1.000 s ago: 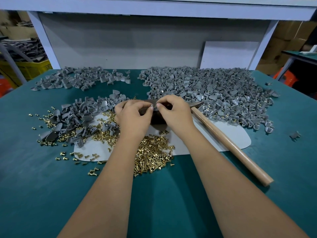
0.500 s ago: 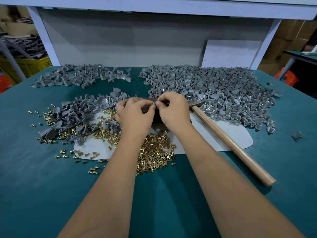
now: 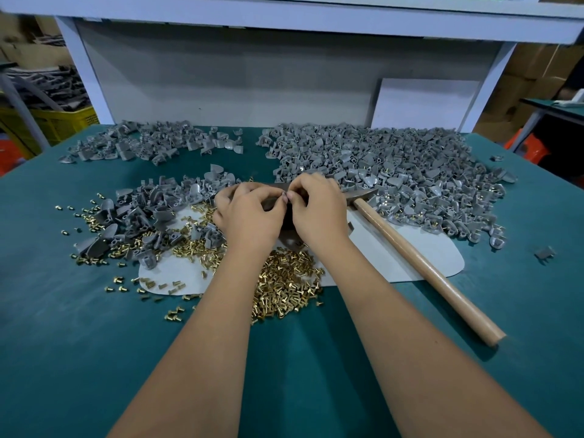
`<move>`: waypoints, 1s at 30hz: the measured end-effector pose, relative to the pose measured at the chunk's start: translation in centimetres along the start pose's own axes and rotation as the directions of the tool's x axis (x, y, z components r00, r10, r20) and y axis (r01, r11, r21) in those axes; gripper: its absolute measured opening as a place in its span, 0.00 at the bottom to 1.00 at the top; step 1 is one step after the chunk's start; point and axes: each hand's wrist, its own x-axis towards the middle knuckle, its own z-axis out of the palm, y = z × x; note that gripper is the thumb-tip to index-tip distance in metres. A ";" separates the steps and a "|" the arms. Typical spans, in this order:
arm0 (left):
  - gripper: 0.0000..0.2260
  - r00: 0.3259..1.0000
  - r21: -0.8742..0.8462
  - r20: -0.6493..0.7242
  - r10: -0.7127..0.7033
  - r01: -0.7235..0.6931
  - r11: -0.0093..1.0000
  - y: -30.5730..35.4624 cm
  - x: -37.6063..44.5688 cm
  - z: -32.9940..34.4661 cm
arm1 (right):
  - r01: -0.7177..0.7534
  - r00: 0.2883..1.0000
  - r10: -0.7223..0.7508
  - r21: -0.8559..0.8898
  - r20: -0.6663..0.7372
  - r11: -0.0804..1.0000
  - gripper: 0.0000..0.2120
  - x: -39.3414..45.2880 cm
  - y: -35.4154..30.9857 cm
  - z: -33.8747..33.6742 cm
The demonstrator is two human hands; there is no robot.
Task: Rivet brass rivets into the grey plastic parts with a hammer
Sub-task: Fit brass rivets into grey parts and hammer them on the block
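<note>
Head view shows me both hands meeting over the middle of the green counter (image 3: 79, 343). My left hand (image 3: 249, 216) and right hand (image 3: 319, 210) have fingers curled, thumbs pinching a tiny item between them; what it is I cannot tell. Brass rivets (image 3: 284, 279) lie heaped just below the wrists. The hammer (image 3: 423, 263) rests beside my right forearm, near the big pile of grey plastic parts (image 3: 410, 172).

We list: teal worktop (image 3: 79, 358); white mat (image 3: 426, 263) at its centre; white board (image 3: 423, 104) leaning on the grey back panel (image 3: 237, 83) at 1 o'clock; yellow crate (image 3: 60, 123) at 10 o'clock; cardboard boxes (image 3: 531, 77) and an orange stool (image 3: 527, 147) at 2 o'clock.
</note>
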 end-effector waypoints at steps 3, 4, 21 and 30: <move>0.07 1.000 0.015 0.017 0.005 -0.005 1.000 0.0 0.0 -0.2 | 0.042 0.999 -0.042 0.014 -0.014 0.999 0.05 -0.6 0.2 -0.4; 0.07 1.000 0.011 0.020 0.001 -0.001 1.000 0.1 -0.1 -0.2 | 0.040 0.999 -0.040 -0.002 -0.032 0.999 0.07 -0.8 0.4 -0.7; 0.04 0.998 -0.069 0.059 -0.030 0.034 0.997 0.1 -0.4 -0.6 | -0.397 0.864 0.502 -0.553 0.043 0.732 0.21 -1.9 4.9 -6.5; 0.03 0.999 -0.015 0.038 -0.024 0.024 1.000 0.2 -0.6 -0.6 | -0.337 0.941 0.314 -0.260 -0.129 0.905 0.08 -1.2 2.2 -8.8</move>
